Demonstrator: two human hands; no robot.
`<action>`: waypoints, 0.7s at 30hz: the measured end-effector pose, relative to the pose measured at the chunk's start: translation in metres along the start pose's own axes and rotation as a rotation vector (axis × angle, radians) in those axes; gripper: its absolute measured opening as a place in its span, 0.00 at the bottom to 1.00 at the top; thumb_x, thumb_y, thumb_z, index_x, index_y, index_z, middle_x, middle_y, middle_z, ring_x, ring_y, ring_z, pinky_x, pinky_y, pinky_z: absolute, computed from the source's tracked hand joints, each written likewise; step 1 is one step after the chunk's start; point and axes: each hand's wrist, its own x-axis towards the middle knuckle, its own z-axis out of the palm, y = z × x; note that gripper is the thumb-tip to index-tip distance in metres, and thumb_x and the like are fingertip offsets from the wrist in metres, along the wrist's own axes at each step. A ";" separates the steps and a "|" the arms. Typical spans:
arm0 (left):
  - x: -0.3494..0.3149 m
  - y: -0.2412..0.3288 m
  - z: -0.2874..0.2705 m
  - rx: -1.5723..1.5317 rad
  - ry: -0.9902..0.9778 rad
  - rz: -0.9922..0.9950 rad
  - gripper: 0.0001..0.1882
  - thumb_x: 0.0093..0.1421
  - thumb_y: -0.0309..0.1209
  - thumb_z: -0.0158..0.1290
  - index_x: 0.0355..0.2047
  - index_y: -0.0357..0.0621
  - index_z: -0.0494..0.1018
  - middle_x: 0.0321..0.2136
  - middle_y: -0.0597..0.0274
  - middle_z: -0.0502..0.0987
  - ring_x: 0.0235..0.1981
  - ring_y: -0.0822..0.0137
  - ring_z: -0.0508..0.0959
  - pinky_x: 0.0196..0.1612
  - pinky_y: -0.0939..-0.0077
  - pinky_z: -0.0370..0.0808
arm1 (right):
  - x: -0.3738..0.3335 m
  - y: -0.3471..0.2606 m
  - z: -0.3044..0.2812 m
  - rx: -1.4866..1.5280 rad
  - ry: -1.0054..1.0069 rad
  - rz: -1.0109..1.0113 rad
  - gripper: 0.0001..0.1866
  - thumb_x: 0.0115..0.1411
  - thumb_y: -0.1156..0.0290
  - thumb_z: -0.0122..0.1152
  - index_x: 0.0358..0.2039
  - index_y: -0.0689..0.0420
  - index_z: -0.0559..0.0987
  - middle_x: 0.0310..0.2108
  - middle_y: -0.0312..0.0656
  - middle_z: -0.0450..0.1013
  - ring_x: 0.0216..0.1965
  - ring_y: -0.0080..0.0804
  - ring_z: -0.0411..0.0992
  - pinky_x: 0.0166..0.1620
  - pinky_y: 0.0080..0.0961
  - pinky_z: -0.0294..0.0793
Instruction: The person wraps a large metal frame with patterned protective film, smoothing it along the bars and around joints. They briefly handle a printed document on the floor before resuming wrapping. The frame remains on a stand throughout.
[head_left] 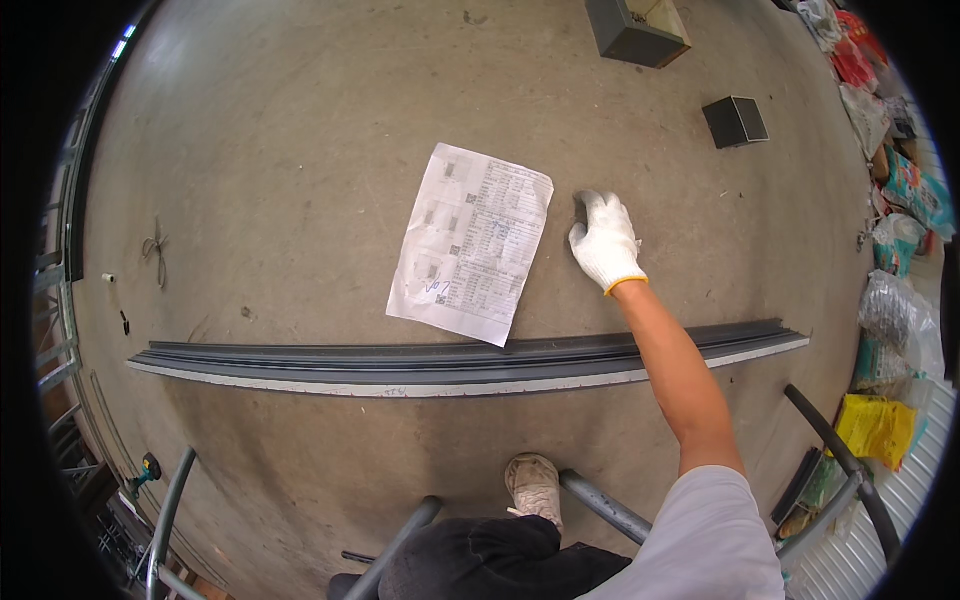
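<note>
A paper sheet (471, 243) lies mid-frame; the right hand (604, 243) rests just right; a long profile (460, 360) runs below both.

The left hand is out of sight altogether. Under the right hand (604, 241), the gloved fingertips cover something small and dark; what it is can't be made out. The print on the paper sheet (471, 243) is too fine to read. At the far edge, the grey open box (634, 30) is cut off by the frame. On the right, the heap of bags (893, 180) bends into the dark rim and blurs. Near left, the green-tipped tool (148, 468) is too small to identify.
</note>
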 end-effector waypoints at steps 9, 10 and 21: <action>-0.015 -0.017 0.018 0.005 -0.002 -0.007 0.16 0.71 0.50 0.56 0.41 0.53 0.80 0.39 0.64 0.81 0.39 0.61 0.81 0.41 0.57 0.78 | 0.001 0.002 0.004 -0.005 0.021 -0.011 0.26 0.62 0.70 0.66 0.62 0.53 0.81 0.57 0.57 0.76 0.62 0.59 0.74 0.66 0.50 0.76; -0.016 -0.018 0.019 0.002 -0.005 -0.008 0.16 0.71 0.50 0.56 0.41 0.53 0.80 0.39 0.64 0.81 0.39 0.61 0.81 0.41 0.57 0.78 | 0.000 0.002 0.005 -0.007 0.025 -0.006 0.26 0.62 0.70 0.66 0.61 0.53 0.82 0.57 0.57 0.76 0.61 0.59 0.74 0.66 0.50 0.76; -0.022 -0.025 0.029 0.014 -0.022 -0.005 0.16 0.71 0.50 0.57 0.41 0.52 0.81 0.38 0.63 0.81 0.39 0.60 0.81 0.42 0.57 0.79 | 0.001 0.006 0.009 0.009 0.034 -0.018 0.25 0.61 0.71 0.66 0.60 0.52 0.82 0.57 0.56 0.77 0.61 0.59 0.75 0.65 0.50 0.77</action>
